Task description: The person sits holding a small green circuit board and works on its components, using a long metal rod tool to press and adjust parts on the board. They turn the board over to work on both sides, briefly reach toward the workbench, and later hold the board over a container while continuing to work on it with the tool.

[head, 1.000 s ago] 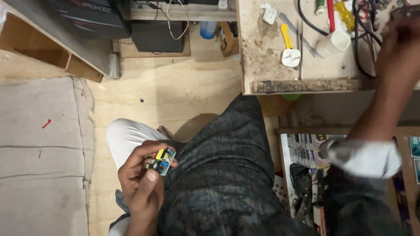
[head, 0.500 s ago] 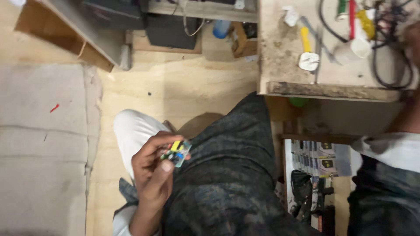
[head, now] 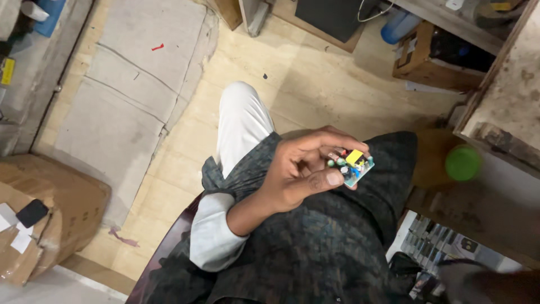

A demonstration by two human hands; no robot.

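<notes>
My left hand (head: 304,169) is closed around a small green circuit board (head: 353,164) that carries a yellow block and a few round parts. Thumb and fingers pinch it by the edges, component side up. The hand hovers over my lap, which is covered in dark patterned cloth (head: 315,242). A white cuff (head: 216,231) shows at the wrist, and a white trouser leg (head: 242,121) stretches out onto the floor. My right hand is out of sight; a dark blurred shape (head: 495,284) at the bottom right may be its arm.
A worn wooden table edge (head: 500,107) stands at the right, with a green round thing (head: 463,163) under it. A grey mat (head: 129,79) and a cardboard box (head: 50,214) lie to the left. A wooden crate (head: 433,53) and a blue bottle (head: 396,28) sit at the back.
The view has swung left and down, so the table top and my reaching right arm have left the picture. My left hand keeps hold of the circuit board and has turned it upward.
</notes>
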